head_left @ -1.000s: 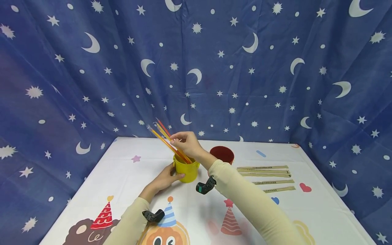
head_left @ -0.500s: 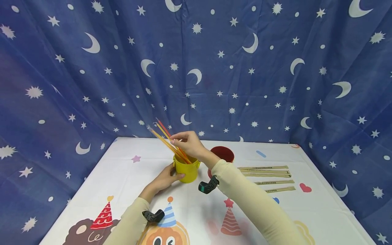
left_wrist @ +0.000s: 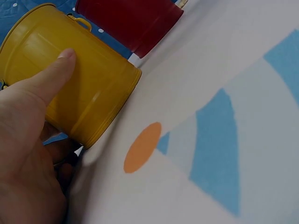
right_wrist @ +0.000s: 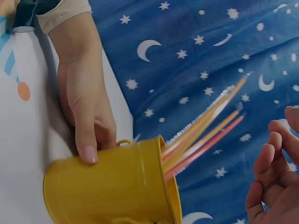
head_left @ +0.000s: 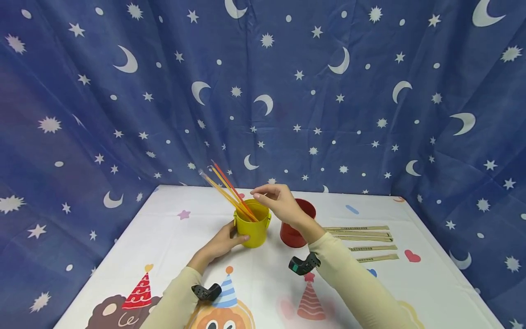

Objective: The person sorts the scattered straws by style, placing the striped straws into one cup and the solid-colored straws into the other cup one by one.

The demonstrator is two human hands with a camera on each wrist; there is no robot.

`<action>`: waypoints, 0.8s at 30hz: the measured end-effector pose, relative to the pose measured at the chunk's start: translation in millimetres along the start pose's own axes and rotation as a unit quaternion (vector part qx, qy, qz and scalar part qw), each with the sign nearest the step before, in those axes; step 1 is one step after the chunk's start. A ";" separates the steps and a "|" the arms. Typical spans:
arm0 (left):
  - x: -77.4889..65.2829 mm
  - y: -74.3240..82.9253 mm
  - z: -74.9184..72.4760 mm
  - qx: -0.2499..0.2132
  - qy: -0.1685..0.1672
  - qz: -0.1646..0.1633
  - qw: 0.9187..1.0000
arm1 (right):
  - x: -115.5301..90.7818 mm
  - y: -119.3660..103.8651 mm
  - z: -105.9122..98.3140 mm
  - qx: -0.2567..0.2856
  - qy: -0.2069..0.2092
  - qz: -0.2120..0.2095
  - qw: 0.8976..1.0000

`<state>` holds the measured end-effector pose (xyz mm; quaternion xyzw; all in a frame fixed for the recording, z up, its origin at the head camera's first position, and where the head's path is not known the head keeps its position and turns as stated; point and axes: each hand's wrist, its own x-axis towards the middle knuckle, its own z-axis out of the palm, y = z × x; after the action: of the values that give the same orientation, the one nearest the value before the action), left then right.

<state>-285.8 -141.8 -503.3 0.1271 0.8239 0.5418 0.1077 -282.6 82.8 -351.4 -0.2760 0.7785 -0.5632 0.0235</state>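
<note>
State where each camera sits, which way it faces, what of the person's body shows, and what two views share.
Head: worn on the head, facing forward and down at the table; both forearms, the left hand and right hand show.
Left wrist: worn there, facing the side of the yellow bucket, red bucket beyond; only the left hand shows.
Right wrist: worn there, facing the yellow bucket and its leaning sticks; the left hand and part of the right hand show.
Shared: both wrist views show the left hand gripping the yellow bucket.

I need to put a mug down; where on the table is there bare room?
Left of the yellow bucket, around the printed star; also nearer, between the left sleeve and right sleeve. Crowded: around the red bucket, with the right hand and tan strips close by.
</note>
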 end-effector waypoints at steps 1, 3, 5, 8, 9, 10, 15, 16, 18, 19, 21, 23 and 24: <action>0.1 0.0 -0.1 0.001 0.000 -0.001 1.000 | -4.5 1.0 -2.6 -0.001 0.001 -0.002 1.000; 0.3 -0.1 -0.3 0.006 0.001 0.002 1.000 | -12.2 3.3 -7.3 -0.003 0.004 -0.007 1.000; 0.5 -0.2 -0.4 0.011 0.004 0.006 1.000 | -19.3 6.0 -11.6 -0.009 0.008 -0.013 1.000; 0.8 -1.1 0.2 0.012 0.003 0.006 1.000 | -31.2 9.4 -18.2 -0.021 0.018 -0.012 1.000; 1.1 -1.6 0.7 0.011 0.002 0.006 1.000 | -35.3 10.7 -20.6 -0.024 0.021 -0.011 0.999; 1.0 -2.0 0.7 0.011 0.001 0.004 1.000 | -39.3 12.1 -22.9 -0.028 0.023 -0.010 0.999; 0.9 -2.0 1.1 0.007 0.002 -0.003 1.000 | -56.8 23.9 -37.6 -0.025 0.035 -0.016 0.999; 0.8 -1.5 1.1 0.007 0.003 -0.003 1.000 | -60.0 27.0 -41.1 -0.024 0.039 -0.019 0.999; 1.0 0.0 1.2 0.005 0.003 -0.002 1.000 | -65.8 32.9 -48.1 -0.024 0.051 -0.021 0.998; 0.9 0.7 1.1 0.003 0.003 -0.002 1.000 | -68.5 36.0 -51.8 -0.024 0.057 -0.022 0.998; 0.7 1.3 1.0 0.001 0.002 -0.003 1.000 | -73.1 40.8 -58.9 -0.030 0.069 -0.023 0.997; 0.4 1.5 0.9 -0.003 0.001 -0.005 1.000 | -76.7 45.8 -65.9 -0.037 0.081 -0.022 0.996; 0.1 1.5 0.7 -0.003 0.002 -0.008 1.000 | -78.2 47.8 -69.5 -0.039 0.085 -0.021 0.995</action>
<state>-285.5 -140.5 -502.2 0.1194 0.8236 0.5434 0.1103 -259.8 188.7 -390.0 -0.2446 0.7929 -0.5542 -0.0652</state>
